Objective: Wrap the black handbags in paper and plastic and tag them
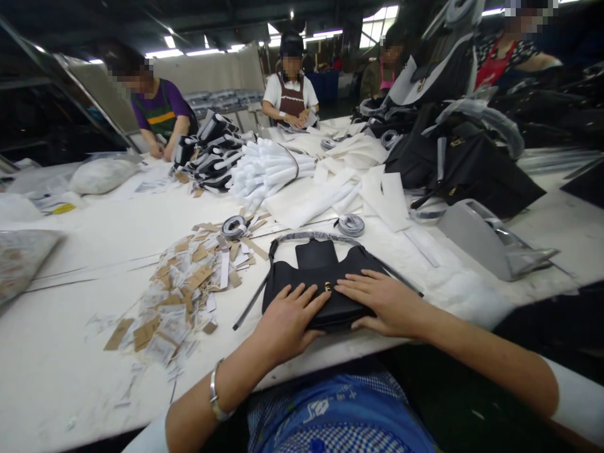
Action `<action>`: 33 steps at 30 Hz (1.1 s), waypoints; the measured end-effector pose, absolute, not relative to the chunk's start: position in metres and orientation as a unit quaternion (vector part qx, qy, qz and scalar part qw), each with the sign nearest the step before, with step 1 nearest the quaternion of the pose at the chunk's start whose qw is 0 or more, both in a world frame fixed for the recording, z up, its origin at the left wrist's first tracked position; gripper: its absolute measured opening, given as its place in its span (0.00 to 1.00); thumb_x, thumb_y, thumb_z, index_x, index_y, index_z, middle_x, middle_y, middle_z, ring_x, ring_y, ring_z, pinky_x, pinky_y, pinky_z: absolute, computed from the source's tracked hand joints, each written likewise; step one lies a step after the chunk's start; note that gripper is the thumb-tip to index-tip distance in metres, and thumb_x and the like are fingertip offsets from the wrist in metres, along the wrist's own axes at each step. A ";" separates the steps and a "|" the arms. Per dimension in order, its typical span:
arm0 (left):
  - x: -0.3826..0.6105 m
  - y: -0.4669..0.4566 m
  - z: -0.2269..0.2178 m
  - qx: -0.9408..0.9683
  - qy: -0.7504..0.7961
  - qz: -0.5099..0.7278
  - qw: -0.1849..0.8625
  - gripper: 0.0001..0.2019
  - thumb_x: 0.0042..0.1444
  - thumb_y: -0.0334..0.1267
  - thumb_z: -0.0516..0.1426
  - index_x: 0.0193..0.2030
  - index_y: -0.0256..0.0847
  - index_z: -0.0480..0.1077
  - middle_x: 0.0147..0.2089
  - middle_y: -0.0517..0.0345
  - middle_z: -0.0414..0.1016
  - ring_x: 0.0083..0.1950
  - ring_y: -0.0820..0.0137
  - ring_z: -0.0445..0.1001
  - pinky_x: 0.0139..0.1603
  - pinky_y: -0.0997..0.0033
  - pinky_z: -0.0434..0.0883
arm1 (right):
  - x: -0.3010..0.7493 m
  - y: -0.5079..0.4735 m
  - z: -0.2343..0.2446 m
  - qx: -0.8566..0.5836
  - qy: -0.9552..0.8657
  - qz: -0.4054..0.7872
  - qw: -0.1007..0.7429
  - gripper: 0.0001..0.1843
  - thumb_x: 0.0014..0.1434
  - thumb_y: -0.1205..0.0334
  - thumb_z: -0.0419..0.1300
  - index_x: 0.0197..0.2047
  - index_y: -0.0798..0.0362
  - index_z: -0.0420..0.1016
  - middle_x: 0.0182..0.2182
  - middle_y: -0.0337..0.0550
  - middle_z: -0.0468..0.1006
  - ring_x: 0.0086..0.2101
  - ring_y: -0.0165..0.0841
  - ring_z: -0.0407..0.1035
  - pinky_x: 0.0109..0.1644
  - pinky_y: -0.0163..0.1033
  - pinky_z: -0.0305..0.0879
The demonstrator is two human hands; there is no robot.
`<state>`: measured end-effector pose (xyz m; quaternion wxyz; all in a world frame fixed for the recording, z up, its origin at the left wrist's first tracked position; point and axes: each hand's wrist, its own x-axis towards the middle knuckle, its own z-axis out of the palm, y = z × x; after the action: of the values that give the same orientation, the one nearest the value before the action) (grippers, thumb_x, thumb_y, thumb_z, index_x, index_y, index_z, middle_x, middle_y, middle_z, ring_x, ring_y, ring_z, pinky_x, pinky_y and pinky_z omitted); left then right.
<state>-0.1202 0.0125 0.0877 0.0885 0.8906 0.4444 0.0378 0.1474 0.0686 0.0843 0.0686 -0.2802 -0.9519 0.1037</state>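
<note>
Bag (292,275) beneath left hand (287,324) and right hand (385,302), both palm-down, flattened.

Worn on the head, above the near edge of the worktop (113,233), and faces forward and down toward the far edge. Sits closest to the blue apron (349,406) just this side of the near edge, then to the left hand (285,322), right hand (384,302) and black handbag (306,272) along it. Takes in, farther off, a worker in a brown apron (291,97) at the far edge and the ceiling lamps (163,54) beyond.
</note>
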 end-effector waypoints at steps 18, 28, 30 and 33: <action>-0.170 0.098 0.102 0.679 0.621 0.294 0.260 0.20 0.65 0.42 0.56 0.62 0.44 0.68 0.66 0.51 0.67 0.68 0.58 0.62 0.70 0.56 0.57 | 0.111 0.085 0.106 -0.326 -0.907 0.206 0.170 0.20 0.68 0.56 0.54 0.60 0.50 0.72 0.56 0.47 0.76 0.55 0.40 0.71 0.61 0.46 0.68; -0.181 0.179 0.064 0.473 0.638 0.337 0.505 0.16 0.64 0.44 0.58 0.53 0.37 0.69 0.51 0.51 0.73 0.46 0.65 0.75 0.45 0.59 0.76 | 0.120 0.036 0.063 -0.286 -0.916 0.022 0.280 0.18 0.62 0.67 0.58 0.54 0.50 0.77 0.53 0.49 0.79 0.49 0.42 0.76 0.53 0.46 0.77; -0.177 0.172 0.077 0.436 0.599 0.390 0.547 0.15 0.65 0.46 0.56 0.51 0.37 0.69 0.45 0.54 0.74 0.38 0.70 0.75 0.37 0.65 0.75 | 0.127 0.026 0.060 -0.261 -0.915 -0.014 0.307 0.22 0.60 0.68 0.60 0.57 0.50 0.75 0.53 0.49 0.78 0.49 0.43 0.76 0.52 0.46 0.77; -0.167 0.151 0.112 0.401 0.522 0.506 0.557 0.21 0.64 0.56 0.54 0.45 0.36 0.69 0.33 0.60 0.69 0.25 0.79 0.65 0.27 0.77 0.67 | 0.135 0.028 0.053 -0.195 -0.920 -0.044 0.337 0.30 0.58 0.70 0.61 0.63 0.48 0.70 0.52 0.46 0.79 0.46 0.42 0.78 0.49 0.43 0.80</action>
<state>-0.1670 0.1514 0.1120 0.5570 0.4009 0.5221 0.5064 0.1346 0.0280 0.0525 0.3374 -0.1947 -0.9200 -0.0436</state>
